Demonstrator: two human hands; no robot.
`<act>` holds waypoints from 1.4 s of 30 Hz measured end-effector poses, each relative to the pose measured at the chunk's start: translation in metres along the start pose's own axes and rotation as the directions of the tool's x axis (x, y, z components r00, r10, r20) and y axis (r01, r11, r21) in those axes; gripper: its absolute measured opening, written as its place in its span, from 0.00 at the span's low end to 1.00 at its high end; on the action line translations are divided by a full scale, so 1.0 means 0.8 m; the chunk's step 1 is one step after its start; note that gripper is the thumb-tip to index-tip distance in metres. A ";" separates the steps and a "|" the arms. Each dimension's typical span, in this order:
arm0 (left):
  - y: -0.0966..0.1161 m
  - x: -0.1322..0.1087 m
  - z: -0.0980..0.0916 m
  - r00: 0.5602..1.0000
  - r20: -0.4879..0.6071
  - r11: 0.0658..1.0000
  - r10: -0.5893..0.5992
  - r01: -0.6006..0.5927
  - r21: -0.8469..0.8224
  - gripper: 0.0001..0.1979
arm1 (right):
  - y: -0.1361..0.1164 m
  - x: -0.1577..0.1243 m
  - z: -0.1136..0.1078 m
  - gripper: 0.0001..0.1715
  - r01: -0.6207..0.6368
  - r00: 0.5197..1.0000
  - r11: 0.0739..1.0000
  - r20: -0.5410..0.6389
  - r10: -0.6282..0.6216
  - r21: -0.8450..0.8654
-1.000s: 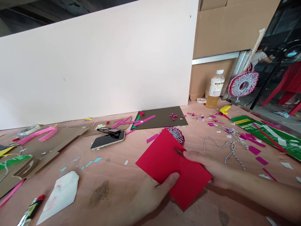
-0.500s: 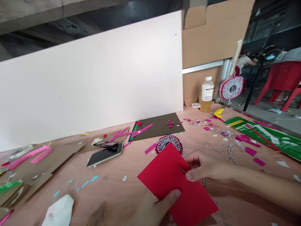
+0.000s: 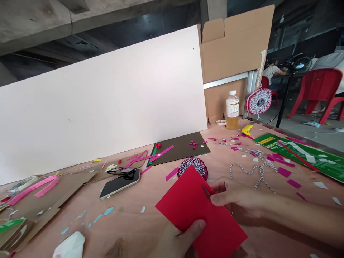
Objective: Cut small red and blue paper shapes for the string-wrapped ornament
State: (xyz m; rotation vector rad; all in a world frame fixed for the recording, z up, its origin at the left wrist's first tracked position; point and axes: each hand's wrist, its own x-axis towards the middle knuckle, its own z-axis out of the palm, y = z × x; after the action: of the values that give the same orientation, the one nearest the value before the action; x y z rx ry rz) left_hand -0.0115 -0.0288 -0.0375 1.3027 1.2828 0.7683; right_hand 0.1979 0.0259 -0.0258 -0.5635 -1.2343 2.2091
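Observation:
A red sheet of paper (image 3: 199,211) lies tilted on the table near the front edge. My left hand (image 3: 177,240) pinches its lower edge, thumb on top. My right hand (image 3: 236,199) is closed around a small thin blade (image 3: 206,191) whose tip rests on the red sheet near its upper right edge. Just behind the sheet sits a round coil of red, white and black twine (image 3: 193,165), partly hidden by the paper.
A phone (image 3: 119,183) with glasses (image 3: 120,171) on it lies to the left. Behind are a dark board (image 3: 180,147), pink paper strips, loose twine (image 3: 255,172), a bottle (image 3: 232,110), a green mat (image 3: 303,156), a white panel (image 3: 102,104) and cardboard (image 3: 233,43). Red chairs (image 3: 317,89) stand beyond.
The view has tilted upward and shifted. My right hand curled closed around the blade and drew back slightly on the red sheet. The left hand keeps its hold.

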 end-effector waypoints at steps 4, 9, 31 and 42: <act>0.013 -0.003 0.014 0.997 0.068 0.992 0.033 -0.024 -0.120 0.24 | 0.001 -0.001 0.001 0.15 -0.035 0.999 0.994 -0.031 0.039 0.100; 0.025 -0.005 0.013 0.993 0.064 0.957 0.094 -0.072 -0.282 0.22 | -0.001 -0.001 -0.014 0.14 -0.032 0.998 0.996 -0.045 0.036 0.086; 0.024 0.010 0.006 0.986 0.138 0.935 0.098 -0.044 -0.351 0.15 | 0.017 -0.003 -0.001 0.13 -0.048 0.998 0.929 -0.016 0.058 0.368; 0.020 0.007 0.008 0.982 0.160 0.944 0.101 -0.044 -0.328 0.14 | 0.018 -0.005 -0.003 0.13 -0.074 0.996 0.920 -0.013 0.086 0.384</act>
State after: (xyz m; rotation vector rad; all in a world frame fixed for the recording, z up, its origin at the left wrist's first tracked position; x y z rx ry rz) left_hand -0.0007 -0.0220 -0.0249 1.1271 0.9273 0.8571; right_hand 0.1985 0.0187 -0.0388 -0.4904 -0.7403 2.4159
